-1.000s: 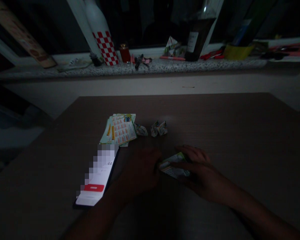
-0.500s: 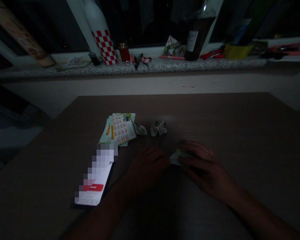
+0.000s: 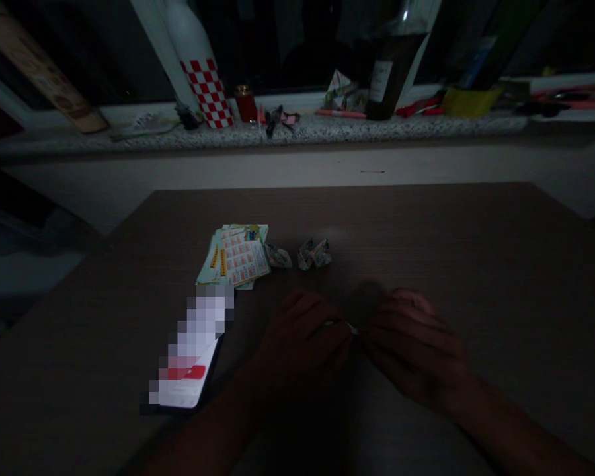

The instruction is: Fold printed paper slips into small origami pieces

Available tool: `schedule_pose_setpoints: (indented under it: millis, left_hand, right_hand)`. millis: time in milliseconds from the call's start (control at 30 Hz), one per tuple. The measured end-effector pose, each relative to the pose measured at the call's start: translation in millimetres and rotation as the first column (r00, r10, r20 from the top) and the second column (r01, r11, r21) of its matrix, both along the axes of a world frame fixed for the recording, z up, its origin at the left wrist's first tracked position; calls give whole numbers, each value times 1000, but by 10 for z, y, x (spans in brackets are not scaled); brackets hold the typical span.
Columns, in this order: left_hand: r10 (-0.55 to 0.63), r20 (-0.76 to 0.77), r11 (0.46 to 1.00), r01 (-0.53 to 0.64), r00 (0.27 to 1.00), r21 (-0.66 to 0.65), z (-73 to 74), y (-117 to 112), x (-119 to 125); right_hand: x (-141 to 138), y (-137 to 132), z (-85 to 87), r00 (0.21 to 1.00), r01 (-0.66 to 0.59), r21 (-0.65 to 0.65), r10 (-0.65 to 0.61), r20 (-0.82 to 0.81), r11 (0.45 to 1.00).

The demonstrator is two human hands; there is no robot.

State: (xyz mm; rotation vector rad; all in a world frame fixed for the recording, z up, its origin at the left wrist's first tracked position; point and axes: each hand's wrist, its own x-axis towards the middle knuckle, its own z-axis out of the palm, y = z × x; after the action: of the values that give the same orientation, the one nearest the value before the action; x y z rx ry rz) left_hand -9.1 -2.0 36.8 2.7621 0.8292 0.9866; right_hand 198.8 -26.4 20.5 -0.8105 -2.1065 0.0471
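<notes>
Low over the table, my left hand is closed with its fingertips pinched at a small folded piece of paper. My right hand grips the same paper from the other side, fingers together. Only a thin pale edge of it shows between the hands; the rest is covered. Beyond my left hand lie a folded paper piece and another pointed one. Beside them is a fanned stack of printed paper slips.
A phone with a lit, partly blurred screen lies left of my left forearm on the brown table. Along the granite windowsill stand a red-and-white checkered bottle, a red jar, a dark bottle and a yellow container.
My right hand has turned and closed over the paper, so less of it shows. My left hand has shifted slightly right. Things on the table have stayed put.
</notes>
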Motion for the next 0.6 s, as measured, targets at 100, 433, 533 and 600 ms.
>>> schedule_pose_setpoints:
  millis: [100,433,533,600]
  left_hand:
    - [-13,25,1000,13,1000,19,9,-14,44]
    - [-34,-2,999,34,999,41,9,45,85]
    - [-18,-13,998,19,1000,53,8,54,97]
    - [-9,-8,999,10,1000,45,12,56,95]
  right_hand:
    - [-4,-10,-4,999,-11,-18,11,36,1000]
    - [-42,-27,34,997,-19,-22,20,74,1000]
    - [-50,-33,29,999,-12,-8,12,53,1000]
    - [-51,-41,27,1000,0,12,0,21,1000]
